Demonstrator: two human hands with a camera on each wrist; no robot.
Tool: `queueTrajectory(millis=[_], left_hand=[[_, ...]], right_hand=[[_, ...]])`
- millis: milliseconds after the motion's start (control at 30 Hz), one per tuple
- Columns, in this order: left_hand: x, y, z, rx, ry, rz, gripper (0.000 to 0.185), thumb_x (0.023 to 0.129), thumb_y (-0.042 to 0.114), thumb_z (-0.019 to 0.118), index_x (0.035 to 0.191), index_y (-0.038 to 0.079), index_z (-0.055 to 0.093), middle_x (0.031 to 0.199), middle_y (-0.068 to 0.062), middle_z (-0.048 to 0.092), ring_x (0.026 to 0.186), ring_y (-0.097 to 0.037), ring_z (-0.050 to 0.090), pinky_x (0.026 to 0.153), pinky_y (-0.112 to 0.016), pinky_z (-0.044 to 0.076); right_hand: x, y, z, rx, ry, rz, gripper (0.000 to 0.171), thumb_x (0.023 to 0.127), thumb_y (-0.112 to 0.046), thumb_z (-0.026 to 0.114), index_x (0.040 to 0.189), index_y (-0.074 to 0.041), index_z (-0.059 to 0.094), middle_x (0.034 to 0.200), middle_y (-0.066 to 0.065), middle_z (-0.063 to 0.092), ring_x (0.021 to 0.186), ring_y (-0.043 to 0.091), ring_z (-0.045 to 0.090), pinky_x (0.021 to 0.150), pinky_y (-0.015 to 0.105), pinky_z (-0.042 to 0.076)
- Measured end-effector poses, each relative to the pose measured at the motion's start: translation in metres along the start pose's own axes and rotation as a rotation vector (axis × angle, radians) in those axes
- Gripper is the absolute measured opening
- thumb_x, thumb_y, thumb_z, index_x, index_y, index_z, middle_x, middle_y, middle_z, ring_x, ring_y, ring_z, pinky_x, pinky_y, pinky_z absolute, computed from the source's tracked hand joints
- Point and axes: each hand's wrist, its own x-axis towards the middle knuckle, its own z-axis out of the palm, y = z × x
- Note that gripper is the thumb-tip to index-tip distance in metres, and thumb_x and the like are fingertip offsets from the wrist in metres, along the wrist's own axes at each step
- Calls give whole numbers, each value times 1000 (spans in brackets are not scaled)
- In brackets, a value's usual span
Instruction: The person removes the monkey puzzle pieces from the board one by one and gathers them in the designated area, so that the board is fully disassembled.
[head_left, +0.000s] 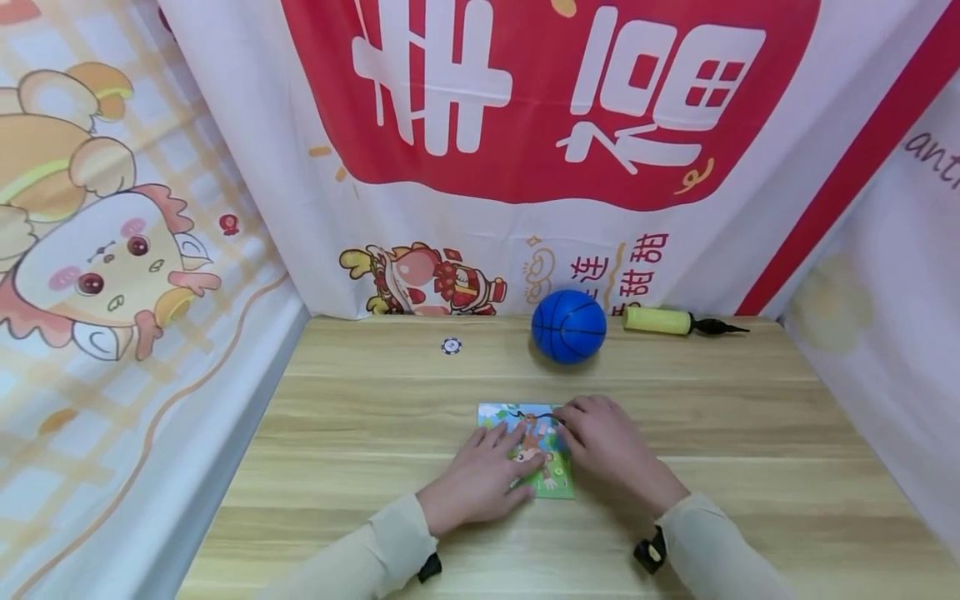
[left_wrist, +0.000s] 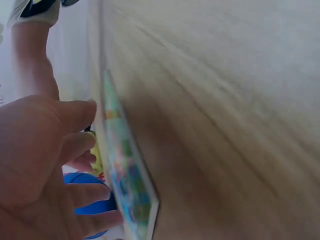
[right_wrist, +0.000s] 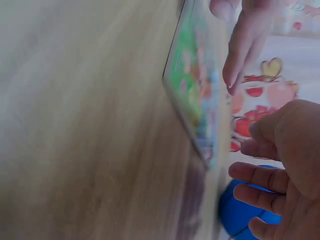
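The board (head_left: 557, 472), printed with a monkey on green and blue, lay flat on the wooden surface (head_left: 352, 433) between the hands. The left hand (head_left: 483, 482) was over its left part, palm down, fingers spread and fairly straight, gripping nothing; whether they touched the print could not be told. The right hand (head_left: 609, 443) was at the board's upper right corner, its fingers loosely bent, apart from one another and holding nothing. Pale sleeves (head_left: 397, 533) covered both forearms, and a black strap (head_left: 651, 552) showed below the right wrist.

Beyond the board sat a blue ball (head_left: 568, 327) with black lines. A yellow pump (head_left: 658, 322) with a black tip lay to its right, and a small round chip (head_left: 452, 345) to its left. Behind them hung a white cloth (head_left: 480, 187) with a large red print.
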Motion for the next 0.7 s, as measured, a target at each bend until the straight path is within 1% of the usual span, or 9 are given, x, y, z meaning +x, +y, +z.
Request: queueTrajectory(millis=[67, 100, 200, 267, 400, 567, 700], left_hand=[[4, 0, 3, 4, -33, -7, 54, 103, 57, 47, 155, 42, 41, 164, -14, 26, 145, -43, 29, 110, -64, 30], [6, 0, 6, 13, -42, -11, 54, 103, 58, 46, 155, 43, 40, 164, -14, 26, 145, -42, 29, 109, -64, 31], [10, 0, 8, 34, -31, -22, 54, 102, 60, 47, 153, 45, 41, 163, -15, 28, 144, -42, 30, 108, -62, 33], [8, 0, 10, 43, -16, -27, 53, 102, 60, 47, 152, 47, 42, 162, -17, 28, 144, -41, 30, 108, -61, 33], [6, -2, 8, 48, 8, -35, 52, 101, 61, 49, 151, 47, 44, 160, -20, 30, 142, -40, 32, 107, -61, 34], [8, -3, 8, 21, 12, -35, 52, 99, 63, 50, 148, 46, 49, 157, -19, 35, 139, -40, 35, 104, -62, 36], [13, -1, 8, 22, 6, -31, 53, 98, 67, 47, 147, 46, 50, 155, -17, 37, 136, -38, 36, 101, -60, 38]], right_hand=[[9, 5, 5, 2, -46, -3, 29, 99, -28, 66, 123, -14, 73, 115, 3, 66, 108, 24, 58, 97, 47, 49], [13, 7, 8, -1, -66, -3, 28, 99, -27, 66, 123, -14, 73, 113, 2, 65, 106, 23, 57, 93, 44, 51], [21, 9, 11, -5, -91, 11, 26, 99, -24, 66, 121, -13, 74, 110, 2, 62, 101, 21, 56, 86, 40, 53], [23, 7, 13, -11, -89, 32, 25, 99, -23, 66, 120, -13, 74, 108, 2, 61, 99, 20, 55, 84, 38, 53], [29, 1, 11, -1, -84, 57, 23, 98, -21, 66, 117, -11, 75, 107, 2, 61, 99, 21, 55, 85, 39, 54], [33, -2, 10, 23, -98, 54, 21, 98, -15, 63, 115, -8, 75, 106, 4, 61, 99, 23, 56, 84, 42, 55], [37, 1, 15, 57, -98, 95, 18, 96, -10, 62, 108, -6, 75, 101, 5, 60, 96, 23, 56, 82, 42, 55]])
